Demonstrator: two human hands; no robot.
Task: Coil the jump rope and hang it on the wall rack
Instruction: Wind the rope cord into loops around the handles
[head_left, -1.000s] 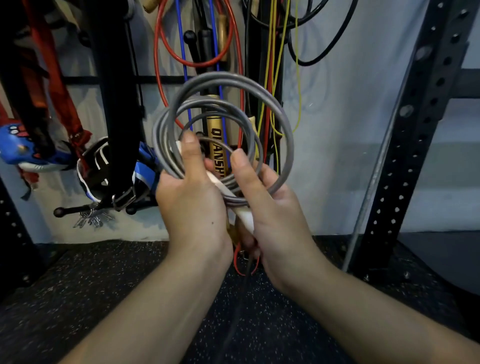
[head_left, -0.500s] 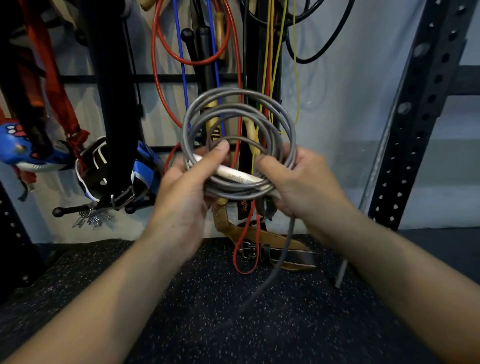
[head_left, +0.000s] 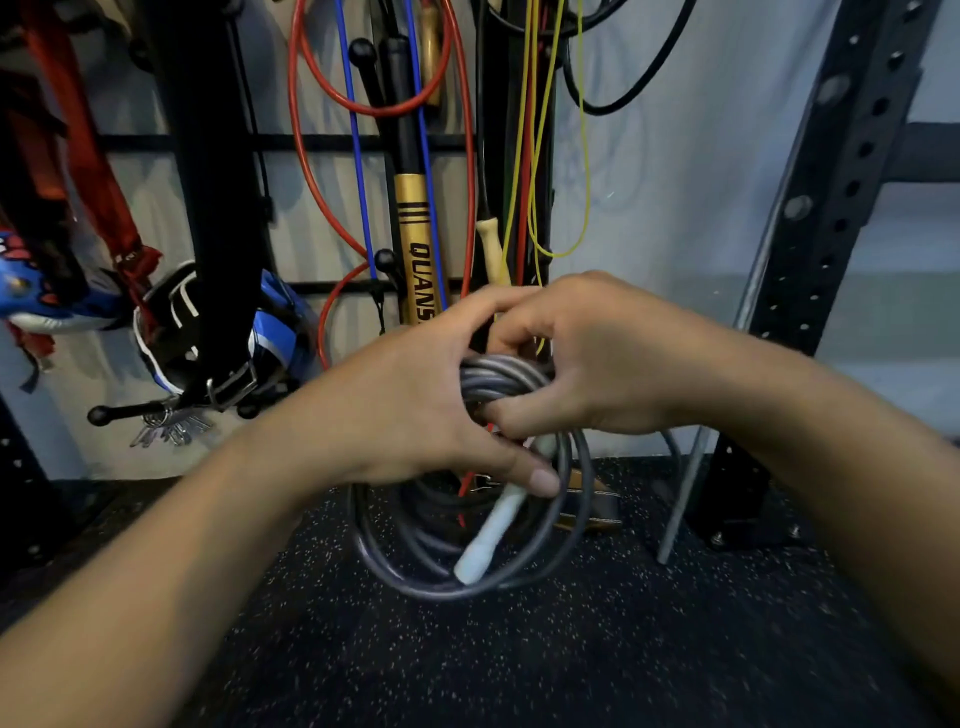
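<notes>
The grey jump rope (head_left: 470, 571) is wound into several loops that hang down below both hands, with its white handle (head_left: 491, 535) pointing down across the coil. My left hand (head_left: 410, 405) grips the top of the coil from the left, its thumb pressed on the handle. My right hand (head_left: 587, 353) clasps the same bundle from the right, fingers curled around the strands. The wall rack (head_left: 291, 141) of black bars runs across the wall just behind the hands.
Red, blue, yellow and black ropes (head_left: 358, 171) and a gold bat-like handle (head_left: 415, 249) hang on the rack. Gloves and straps (head_left: 218, 332) hang at left with keys (head_left: 166, 426). A black perforated steel upright (head_left: 826, 218) stands at right. A brown belt (head_left: 587, 512) lies on the speckled floor.
The coil was upright above my hands; it has flipped down and now hangs below them. My right hand came over the top of the bundle, and the handle swung from level to pointing down.
</notes>
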